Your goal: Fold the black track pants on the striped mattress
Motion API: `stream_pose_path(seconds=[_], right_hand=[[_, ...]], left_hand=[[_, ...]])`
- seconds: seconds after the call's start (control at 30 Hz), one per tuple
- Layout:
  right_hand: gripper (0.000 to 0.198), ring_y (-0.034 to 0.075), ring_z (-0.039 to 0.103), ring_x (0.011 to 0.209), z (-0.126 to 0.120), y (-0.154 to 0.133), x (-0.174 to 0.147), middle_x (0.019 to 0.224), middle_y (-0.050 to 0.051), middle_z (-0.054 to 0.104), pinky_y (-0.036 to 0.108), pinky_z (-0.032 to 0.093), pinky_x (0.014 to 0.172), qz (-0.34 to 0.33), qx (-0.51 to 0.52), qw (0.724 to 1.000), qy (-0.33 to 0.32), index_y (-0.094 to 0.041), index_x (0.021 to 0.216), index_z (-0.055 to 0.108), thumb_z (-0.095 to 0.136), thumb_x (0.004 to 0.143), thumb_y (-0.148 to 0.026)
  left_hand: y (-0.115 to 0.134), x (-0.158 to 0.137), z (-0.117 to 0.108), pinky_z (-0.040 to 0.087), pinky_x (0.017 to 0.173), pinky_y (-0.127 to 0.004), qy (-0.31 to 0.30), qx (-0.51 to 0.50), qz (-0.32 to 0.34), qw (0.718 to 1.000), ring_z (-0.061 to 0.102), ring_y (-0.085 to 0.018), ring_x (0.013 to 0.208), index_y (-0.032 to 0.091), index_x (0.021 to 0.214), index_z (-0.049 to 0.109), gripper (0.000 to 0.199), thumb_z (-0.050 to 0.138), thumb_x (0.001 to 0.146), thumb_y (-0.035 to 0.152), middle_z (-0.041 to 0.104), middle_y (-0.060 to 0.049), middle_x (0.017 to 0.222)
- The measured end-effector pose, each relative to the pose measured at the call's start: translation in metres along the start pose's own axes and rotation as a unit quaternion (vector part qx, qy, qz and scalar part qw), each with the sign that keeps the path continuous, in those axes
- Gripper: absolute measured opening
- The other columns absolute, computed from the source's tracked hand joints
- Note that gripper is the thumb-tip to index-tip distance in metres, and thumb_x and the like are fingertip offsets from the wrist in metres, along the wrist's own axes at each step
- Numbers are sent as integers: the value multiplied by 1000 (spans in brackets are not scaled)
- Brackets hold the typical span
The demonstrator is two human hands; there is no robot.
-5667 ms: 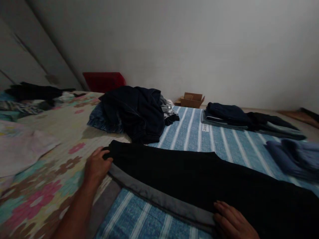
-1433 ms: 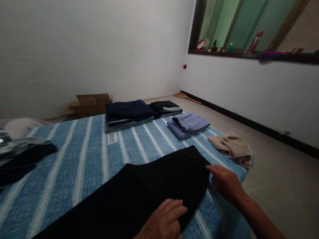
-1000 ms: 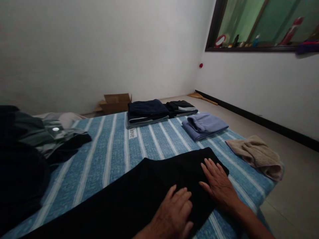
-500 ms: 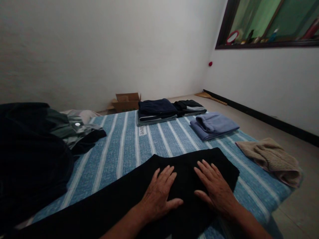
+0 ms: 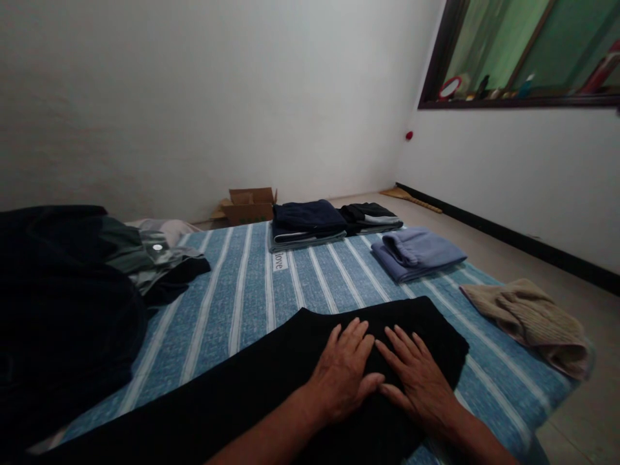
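Black trousers [image 5: 252, 387] lie spread across a blue striped bedcover [image 5: 208, 310], with the waist end at the right and a leg running to the lower left. My left hand [image 5: 346, 368] rests flat on the black cloth, fingers stretched out. Beside it, my right hand [image 5: 416, 374] also lies flat on the trousers near the waist end, fingers spread. The two thumbs are close together, perhaps touching. Neither hand grips anything.
Dark and grey-green clothes [image 5: 62, 310] are heaped at the left. Folded dark garments [image 5: 310, 219], more folded black clothing [image 5: 371, 216], a folded blue-grey garment [image 5: 419, 252] and a brown cloth [image 5: 533, 323] lie along the bed's far and right sides. A cardboard box [image 5: 249, 205] stands behind.
My left hand has slid to the right over the black trousers, closer to my right hand, which has hardly moved. The camera view has tilted up slightly.
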State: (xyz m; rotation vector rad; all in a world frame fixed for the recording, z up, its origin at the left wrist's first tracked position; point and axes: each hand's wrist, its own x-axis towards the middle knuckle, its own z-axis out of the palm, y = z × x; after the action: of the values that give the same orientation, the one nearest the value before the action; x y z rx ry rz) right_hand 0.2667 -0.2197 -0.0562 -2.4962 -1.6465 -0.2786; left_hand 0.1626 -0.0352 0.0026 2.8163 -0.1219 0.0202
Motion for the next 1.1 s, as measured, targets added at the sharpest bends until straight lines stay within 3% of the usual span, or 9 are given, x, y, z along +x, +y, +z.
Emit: stream_pose_path(seconds=[0.17,0.3,0.53,0.83,1.1], right_hand=[[61,30,26,134,2,0,1,145,9,33,54,27,103,3,10,1000,-6,-29,139,36,46,86,-56],[61,30,22,135,0,-1,1,147,8,30,54,25,104,16,26,999,-14,-29,140,34,45,86,-57],[64,30,22,135,-3,-2,4,147,9,28,55,24,105,23,34,998,-38,-28,140,35,42,85,-61],[62,29,23,135,-3,-2,4,146,8,30,54,24,105,22,29,999,-31,-29,140,34,41,86,-60],[60,30,27,133,-2,-3,2,145,8,33,52,24,105,19,29,999,-10,-29,138,38,42,87,-59]], left_hand=[[-9,15,9,23,105,-60,-30,6,-11,999,23,-31,135,18,134,40,56,52,85,43,32,-15,146],[-6,19,8,21,108,-56,-34,15,-45,998,20,-29,137,18,134,39,54,51,86,38,30,-14,147],[-3,26,10,16,109,-55,-70,7,-34,997,14,-27,138,22,139,31,56,45,89,42,23,-10,150],[-7,19,7,10,110,-54,-92,-4,-61,994,8,-26,139,23,141,29,63,43,87,51,16,-10,151],[-15,1,-3,7,110,-55,-102,-5,-68,992,4,-29,139,23,143,23,84,40,77,72,11,-13,152]])
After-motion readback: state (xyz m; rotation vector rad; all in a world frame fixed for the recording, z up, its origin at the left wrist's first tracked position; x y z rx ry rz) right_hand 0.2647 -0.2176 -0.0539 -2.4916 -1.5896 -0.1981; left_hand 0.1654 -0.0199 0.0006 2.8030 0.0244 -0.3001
